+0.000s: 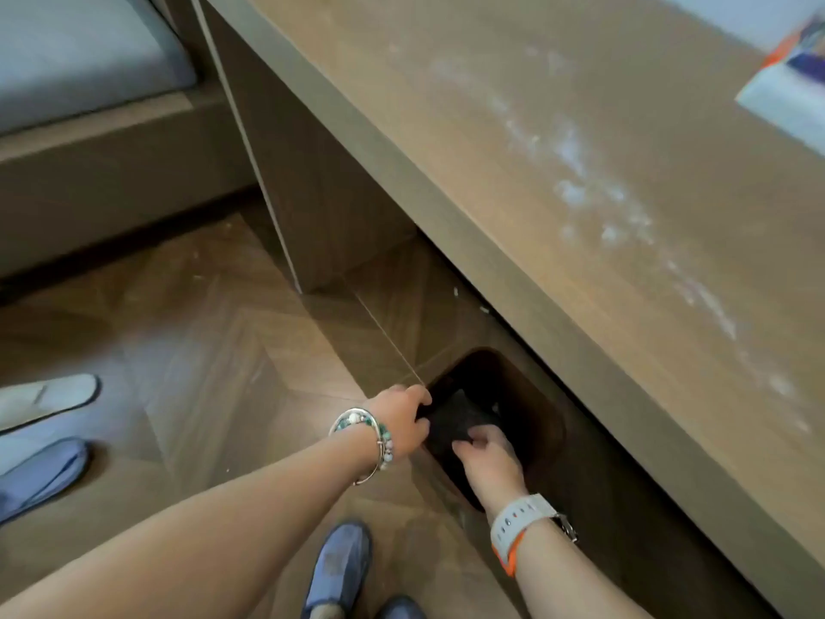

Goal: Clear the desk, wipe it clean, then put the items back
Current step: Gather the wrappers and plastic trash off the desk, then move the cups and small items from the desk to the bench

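Note:
The wooden desk point(558, 140) runs along the right, its top streaked with white dust or powder point(580, 180). Under its front edge on the floor stands a dark brown bin point(527, 395). Both my hands reach down into it. My left hand point(402, 422), with bracelets on the wrist, grips the left side of a dark cloth-like thing point(460, 422) inside the bin. My right hand point(491, 462), with a white and orange watch strap, holds the same dark thing from the near side. What the thing is cannot be told.
A white and orange pack point(790, 78) lies at the desk's far right. A bed point(80, 82) stands at the upper left. White and blue slippers point(44, 431) lie on the wooden floor at left. My blue shoes point(339, 569) are at the bottom.

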{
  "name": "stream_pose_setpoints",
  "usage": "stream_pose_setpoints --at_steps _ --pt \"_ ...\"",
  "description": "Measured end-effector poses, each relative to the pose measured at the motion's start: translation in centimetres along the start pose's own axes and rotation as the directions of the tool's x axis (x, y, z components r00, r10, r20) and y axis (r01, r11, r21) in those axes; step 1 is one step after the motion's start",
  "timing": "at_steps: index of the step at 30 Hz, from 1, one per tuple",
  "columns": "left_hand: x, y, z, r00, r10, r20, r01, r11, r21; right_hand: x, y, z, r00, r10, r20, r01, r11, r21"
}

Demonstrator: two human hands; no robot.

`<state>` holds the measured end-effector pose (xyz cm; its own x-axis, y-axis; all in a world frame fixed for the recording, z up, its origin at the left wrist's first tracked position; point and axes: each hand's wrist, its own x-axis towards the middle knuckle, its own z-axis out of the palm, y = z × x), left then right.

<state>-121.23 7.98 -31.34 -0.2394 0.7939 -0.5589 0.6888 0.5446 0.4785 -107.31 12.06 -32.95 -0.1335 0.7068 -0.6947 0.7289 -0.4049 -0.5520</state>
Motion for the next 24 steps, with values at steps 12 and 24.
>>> stream_pose_setpoints --at_steps 12,24 --pt "-15.9 4.8 -20.7 0.92 0.203 -0.334 -0.109 0.954 0.281 -17.9 -18.2 -4.2 0.909 -0.402 0.113 0.4 0.915 0.04" --pt "-14.6 16.0 -27.3 0.812 0.507 -0.289 -0.379 0.835 0.399 -20.8 -23.2 -15.0 0.816 -0.522 -0.247 0.511 0.852 -0.116"
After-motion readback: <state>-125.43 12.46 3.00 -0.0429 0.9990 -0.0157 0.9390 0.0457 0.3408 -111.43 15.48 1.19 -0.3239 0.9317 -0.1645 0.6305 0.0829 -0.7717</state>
